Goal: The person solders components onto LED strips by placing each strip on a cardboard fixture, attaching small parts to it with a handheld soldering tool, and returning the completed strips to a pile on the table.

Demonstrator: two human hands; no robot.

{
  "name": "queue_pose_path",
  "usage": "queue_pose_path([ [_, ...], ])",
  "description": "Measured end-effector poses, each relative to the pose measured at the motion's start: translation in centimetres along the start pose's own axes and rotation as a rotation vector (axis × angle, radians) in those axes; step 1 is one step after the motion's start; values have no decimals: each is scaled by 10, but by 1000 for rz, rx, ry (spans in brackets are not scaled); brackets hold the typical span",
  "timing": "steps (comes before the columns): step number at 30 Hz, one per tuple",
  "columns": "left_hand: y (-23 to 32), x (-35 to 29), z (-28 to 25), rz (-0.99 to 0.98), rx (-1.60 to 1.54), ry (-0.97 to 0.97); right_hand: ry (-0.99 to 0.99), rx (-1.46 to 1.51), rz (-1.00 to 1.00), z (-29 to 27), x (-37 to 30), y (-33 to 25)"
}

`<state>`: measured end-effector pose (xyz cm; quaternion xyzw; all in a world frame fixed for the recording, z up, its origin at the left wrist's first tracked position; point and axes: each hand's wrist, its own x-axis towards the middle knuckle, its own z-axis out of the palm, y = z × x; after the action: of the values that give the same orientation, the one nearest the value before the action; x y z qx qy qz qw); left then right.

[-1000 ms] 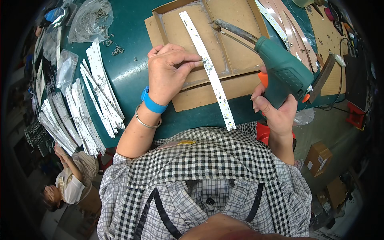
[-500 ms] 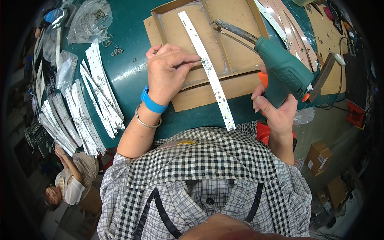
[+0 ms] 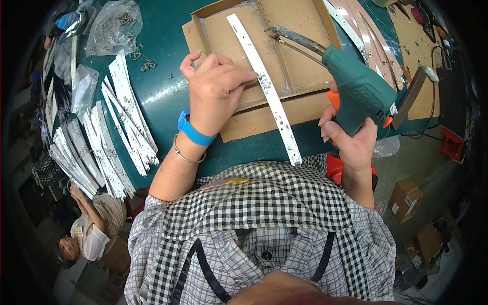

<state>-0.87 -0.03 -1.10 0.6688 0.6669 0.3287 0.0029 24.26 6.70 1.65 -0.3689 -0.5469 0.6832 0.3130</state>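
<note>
A long white LED circuit board strip (image 3: pixel 277 109) lies slanted across a shallow cardboard box (image 3: pixel 239 129), its lower end sticking out past the near edge toward my apron. My left hand (image 3: pixel 216 89), with a blue band on the wrist, pinches thumb and forefinger together at the strip's left edge, beside a small dark part. Whatever sits between those fingertips is too small to make out. A green soldering gun (image 3: pixel 358 84) with an orange trigger is in my right hand (image 3: pixel 353 142). Its metal tip points up-left over the box, apart from the strip.
Bundles of white strips (image 3: pixel 127 112) lie at the left on the green table (image 3: pixel 168 117). Behind them is a plastic bag of small parts (image 3: pixel 114 28). More strips (image 3: pixel 373 40) lie at the back right. Another person (image 3: pixel 94 223) sits at lower left.
My left hand has shifted slightly right, its outer fingers lifting and spreading. The strip's near end has swung slightly right. The soldering gun has barely moved left.
</note>
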Motion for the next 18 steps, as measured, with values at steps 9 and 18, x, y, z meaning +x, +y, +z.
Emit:
queue_pose_path([
  [9, -1, 0, 4, -120, -127, -8, -39, 24, -7, 6, 0, 6],
  [18, 0, 0, 6, -81, -80, -7, -59, -304, -129, 26, 13, 34],
])
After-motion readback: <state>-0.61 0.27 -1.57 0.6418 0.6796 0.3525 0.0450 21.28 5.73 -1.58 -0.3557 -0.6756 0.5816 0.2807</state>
